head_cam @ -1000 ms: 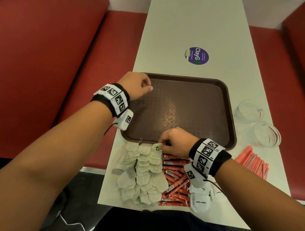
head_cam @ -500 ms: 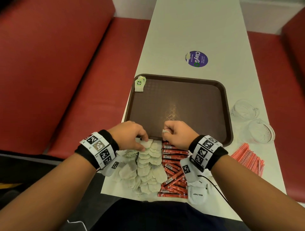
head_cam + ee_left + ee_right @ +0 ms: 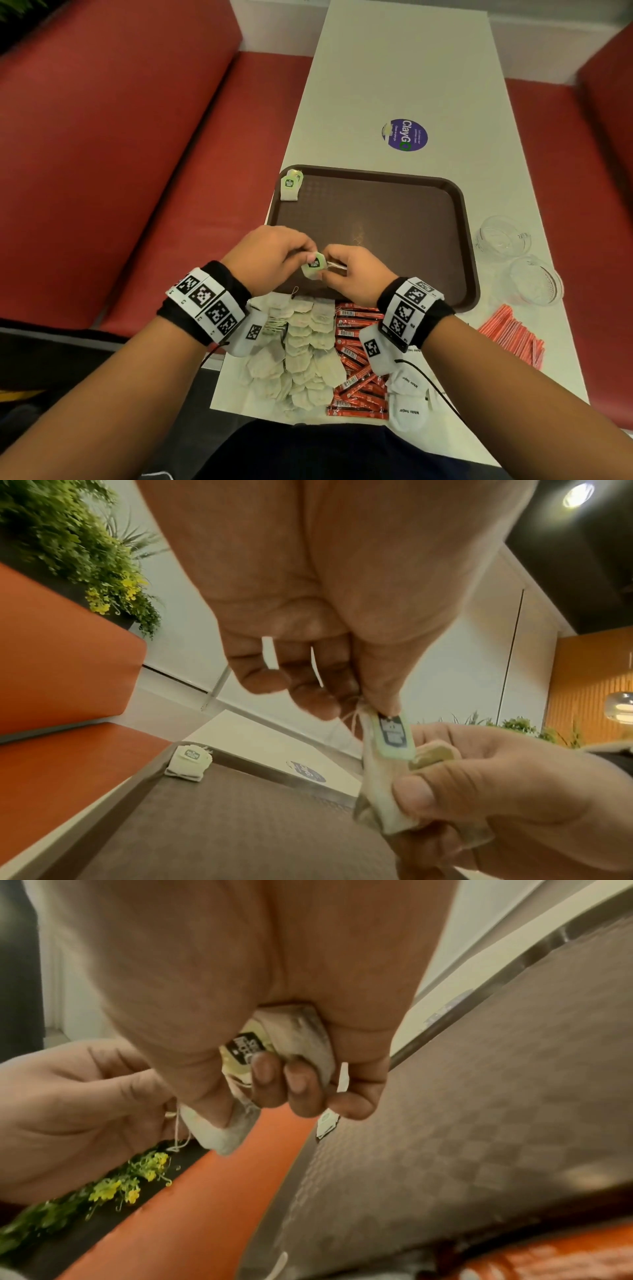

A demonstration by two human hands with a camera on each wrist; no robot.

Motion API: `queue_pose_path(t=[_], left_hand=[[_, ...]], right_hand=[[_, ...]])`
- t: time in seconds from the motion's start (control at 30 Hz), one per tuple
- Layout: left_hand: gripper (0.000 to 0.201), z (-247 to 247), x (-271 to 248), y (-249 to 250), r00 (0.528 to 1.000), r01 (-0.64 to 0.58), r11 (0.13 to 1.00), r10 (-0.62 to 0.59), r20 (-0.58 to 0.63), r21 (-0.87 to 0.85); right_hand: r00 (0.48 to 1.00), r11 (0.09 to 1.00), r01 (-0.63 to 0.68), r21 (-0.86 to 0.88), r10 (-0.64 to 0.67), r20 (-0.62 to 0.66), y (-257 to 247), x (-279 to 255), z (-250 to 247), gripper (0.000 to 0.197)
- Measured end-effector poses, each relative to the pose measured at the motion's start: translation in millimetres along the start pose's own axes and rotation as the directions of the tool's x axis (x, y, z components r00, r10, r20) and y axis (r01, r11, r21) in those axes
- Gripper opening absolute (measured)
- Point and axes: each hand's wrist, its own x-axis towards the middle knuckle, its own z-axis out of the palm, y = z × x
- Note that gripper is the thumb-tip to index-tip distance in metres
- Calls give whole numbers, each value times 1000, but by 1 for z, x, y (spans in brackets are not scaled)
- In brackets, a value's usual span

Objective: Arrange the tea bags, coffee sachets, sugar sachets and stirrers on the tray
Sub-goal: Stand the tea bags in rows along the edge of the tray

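Both hands meet over the near edge of the brown tray [image 3: 455, 219] and hold one tea bag [image 3: 313, 265] with a green tag. My left hand [image 3: 274, 257] pinches its top by the tag [image 3: 394, 735]. My right hand [image 3: 352, 270] curls its fingers round the bag's body [image 3: 298, 1037]. Another tea bag [image 3: 291, 185] lies in the tray's far left corner. Between the tray and me are a pile of tea bags [image 3: 301, 349], red coffee sachets [image 3: 356, 370], white sugar sachets [image 3: 409, 401] and, to the right, red-striped stirrers [image 3: 513, 339].
Two clear glass bowls [image 3: 520, 260] stand on the white table [image 3: 394, 68] right of the tray. A purple round sticker [image 3: 405, 134] lies beyond the tray. Red bench seats [image 3: 137, 137] flank the table on both sides.
My left hand left a tea bag in the tray's far left corner and came back. Both hands lifted a new bag from the pile and now hold it above the tray's near edge.
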Motion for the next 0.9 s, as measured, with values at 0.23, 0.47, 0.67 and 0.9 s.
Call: queue_pose_path(t=[0.23,0.47,0.67,0.9], left_hand=[[18,10,3,-16,982,163,922,-187,-36,-350],[9,-1,60,-61,898,348,916,-387,-207,-200],[19,1,122,-114,768,619,781,-624,-146,-84],[29,15,151,-131,721,691,716,-675,-159,94]], right_hand=[[993,983,22,182,-1,-119,-7,12,-8,11],[987,964,-80,252,112,-113,-2,22,-13,15],[979,968,-125,217,156,-134,-1,23,-20,17],[979,976,-118,184,146,-144,6,22,-24,17]])
